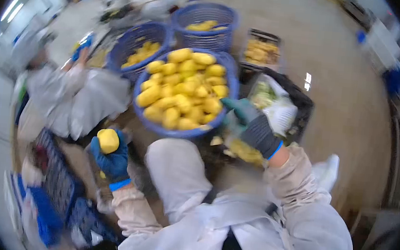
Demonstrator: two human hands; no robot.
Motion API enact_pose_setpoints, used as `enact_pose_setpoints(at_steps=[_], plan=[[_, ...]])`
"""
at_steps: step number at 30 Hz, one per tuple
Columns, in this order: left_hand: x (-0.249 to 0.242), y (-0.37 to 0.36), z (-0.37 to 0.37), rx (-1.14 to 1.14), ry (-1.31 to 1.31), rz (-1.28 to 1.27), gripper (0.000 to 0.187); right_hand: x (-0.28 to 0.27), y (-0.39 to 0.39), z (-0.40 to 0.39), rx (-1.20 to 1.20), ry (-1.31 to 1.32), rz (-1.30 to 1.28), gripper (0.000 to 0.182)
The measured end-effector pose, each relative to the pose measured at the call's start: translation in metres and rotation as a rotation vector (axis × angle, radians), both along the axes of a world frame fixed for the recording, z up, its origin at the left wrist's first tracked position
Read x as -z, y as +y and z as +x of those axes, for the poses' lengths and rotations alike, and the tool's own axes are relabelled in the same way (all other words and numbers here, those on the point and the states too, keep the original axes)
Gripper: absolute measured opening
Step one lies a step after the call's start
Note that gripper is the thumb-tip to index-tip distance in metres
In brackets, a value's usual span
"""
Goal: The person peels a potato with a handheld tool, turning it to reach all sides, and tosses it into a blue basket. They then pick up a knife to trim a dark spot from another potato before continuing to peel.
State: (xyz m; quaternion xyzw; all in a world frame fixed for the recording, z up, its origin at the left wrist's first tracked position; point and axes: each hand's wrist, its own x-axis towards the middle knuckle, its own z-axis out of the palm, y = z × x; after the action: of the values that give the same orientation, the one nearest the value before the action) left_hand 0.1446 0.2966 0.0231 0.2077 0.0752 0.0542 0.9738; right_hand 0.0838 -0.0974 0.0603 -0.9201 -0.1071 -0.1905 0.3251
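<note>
My left hand (pixel 112 155), in a blue glove, holds a peeled yellow potato (pixel 108 140) upright between fingers and thumb. My right hand (pixel 245 115), in a green and grey glove, is beside the right rim of a round blue basket (pixel 233 80) heaped with yellow potatoes (pixel 184 87). Its fingers look bent and are blurred; whether something small is in them I cannot make out. Below the right hand lie blurred yellowish peelings (pixel 245 152).
Two more blue baskets (pixel 206 10) (pixel 120 50) with yellow pieces stand behind. A black crate (pixel 262 51) and a white bag (pixel 280 113) are at the right. A co-worker (pixel 73 93) sits at the left, above dark blue crates (pixel 58 174).
</note>
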Motion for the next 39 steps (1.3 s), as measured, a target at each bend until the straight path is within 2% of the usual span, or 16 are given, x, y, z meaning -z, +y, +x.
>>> enact_pose_setpoints(at_steps=[4,5,6,8,10,13,16,25,26,29,31,32,33,35,37,39], plan=[[-0.024,-0.141,0.005,0.361,-0.015,0.088,0.04,0.046,-0.17,-0.064,0.635,0.188,0.15,0.034],[-0.03,-0.17,0.0,0.567,0.027,-0.09,0.042,0.06,-0.209,-0.084,0.765,0.214,0.136,0.033],[-0.029,-0.2,-0.011,0.597,0.004,0.09,0.048,0.073,-0.244,-0.103,0.856,0.294,0.051,0.033],[0.023,-0.245,0.001,0.833,0.087,-0.094,0.047,0.093,-0.301,-0.115,1.005,0.479,-0.115,0.033],[0.069,-0.276,-0.001,0.993,0.182,-0.172,0.048,0.092,-0.324,-0.115,1.006,0.536,-0.135,0.032],[0.074,-0.304,-0.022,1.091,0.319,0.038,0.041,0.087,-0.346,-0.105,0.992,0.582,-0.134,0.028],[0.087,-0.313,-0.028,0.962,0.505,0.102,0.04,0.095,-0.371,-0.089,0.913,0.63,-0.143,0.026],[0.103,-0.306,-0.001,0.982,0.476,-0.048,0.044,0.117,-0.431,-0.039,0.771,0.878,-0.245,0.023],[0.1,-0.309,-0.001,0.964,0.463,-0.014,0.045,0.17,-0.469,-0.033,0.595,0.674,-0.555,0.02],[0.082,-0.319,-0.004,0.904,0.528,-0.069,0.037,0.127,-0.453,-0.014,0.513,0.928,-0.418,0.031],[0.078,-0.331,-0.006,0.811,0.028,0.787,0.042,0.118,-0.449,-0.006,0.536,0.964,-0.555,0.039],[0.082,-0.325,0.003,0.902,0.428,0.02,0.049,0.114,-0.447,-0.003,0.546,0.982,-0.624,0.043],[0.083,-0.325,0.009,1.008,0.323,-0.037,0.047,0.079,-0.417,-0.009,0.543,0.827,-0.667,0.045],[0.068,-0.332,0.008,1.018,0.289,-0.068,0.046,0.036,-0.381,0.0,0.9,0.579,-0.253,0.04],[0.054,-0.338,0.005,1.066,0.242,-0.064,0.046,0.017,-0.327,-0.01,0.402,0.138,0.334,0.035],[0.051,-0.344,-0.004,1.094,0.213,0.006,0.045,0.003,-0.259,-0.016,0.043,0.02,0.653,0.03]])
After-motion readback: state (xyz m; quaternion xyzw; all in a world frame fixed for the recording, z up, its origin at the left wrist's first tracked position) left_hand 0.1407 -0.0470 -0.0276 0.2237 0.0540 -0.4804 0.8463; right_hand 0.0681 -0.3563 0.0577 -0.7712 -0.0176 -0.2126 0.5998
